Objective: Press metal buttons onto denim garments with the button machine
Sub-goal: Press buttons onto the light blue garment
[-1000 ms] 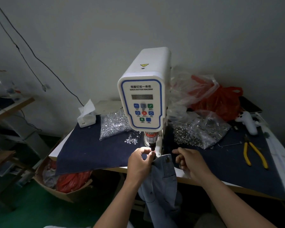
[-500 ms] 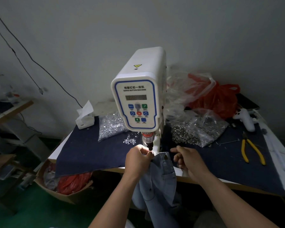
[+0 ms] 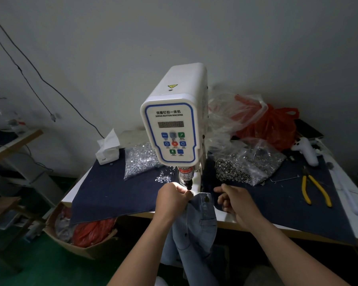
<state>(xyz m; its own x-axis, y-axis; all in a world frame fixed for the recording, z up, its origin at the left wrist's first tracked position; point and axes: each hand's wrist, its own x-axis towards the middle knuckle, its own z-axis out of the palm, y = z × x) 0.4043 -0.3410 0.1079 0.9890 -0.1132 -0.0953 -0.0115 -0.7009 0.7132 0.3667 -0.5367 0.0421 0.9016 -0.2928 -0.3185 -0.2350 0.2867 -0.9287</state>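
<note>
At frame centre, the denim waistband (image 3: 203,205) is gripped by both hands' curled fingers (image 3: 184,193); it should be centred under the punch (image 3: 188,183), fingers kept clear.

Dim room: plain grey wall (image 3: 256,38), green floor (image 3: 39,265), wooden shelf (image 3: 15,141) at left.

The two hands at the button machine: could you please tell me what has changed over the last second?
Very little. The left hand still grips the edge of the denim garment under the machine's plunger; the right hand, fingers curled, stays beside the waistband. Nothing was picked up or let go. Only the camera shifted slightly. The button, pliers and bags stayed put.
</note>
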